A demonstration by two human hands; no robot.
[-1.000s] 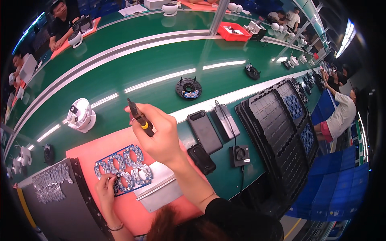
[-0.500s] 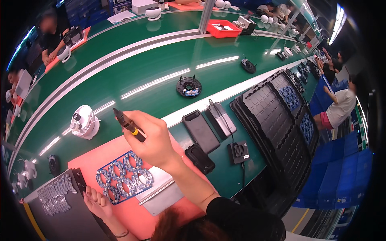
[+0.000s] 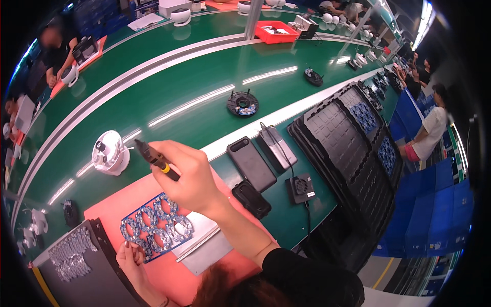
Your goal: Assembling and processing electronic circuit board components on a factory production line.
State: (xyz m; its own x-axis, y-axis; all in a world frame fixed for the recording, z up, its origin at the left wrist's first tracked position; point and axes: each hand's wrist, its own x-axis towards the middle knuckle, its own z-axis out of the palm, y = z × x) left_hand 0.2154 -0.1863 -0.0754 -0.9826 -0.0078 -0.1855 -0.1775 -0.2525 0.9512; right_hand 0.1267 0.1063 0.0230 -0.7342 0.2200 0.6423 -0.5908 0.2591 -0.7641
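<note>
My right hand (image 3: 186, 176) is closed around black pliers with yellow bands (image 3: 158, 161), holding them above the pink mat (image 3: 117, 199) with the jaws pointing up and left. Below lies a panel of blue ring-shaped circuit boards (image 3: 162, 217), flat on the mat. At the panel's lower left corner is my left hand (image 3: 132, 261), its fingers curled and pinching the edge. Partly under the panel's right side sits a flat silver-white plate with a metal bar (image 3: 202, 245).
A dark tray of small boards (image 3: 74, 256) stands at left. A white camera-like housing (image 3: 110, 153) and a round black part (image 3: 242, 104) rest on the green bench. Power banks (image 3: 251, 163), a small fan (image 3: 300, 188) and stacked black trays (image 3: 332, 128) lie at right. Other people sit beyond.
My left hand has moved up and right onto the panel's corner, its fingers closing there. The right hand with the pliers has shifted slightly left. The whole view has shifted a little.
</note>
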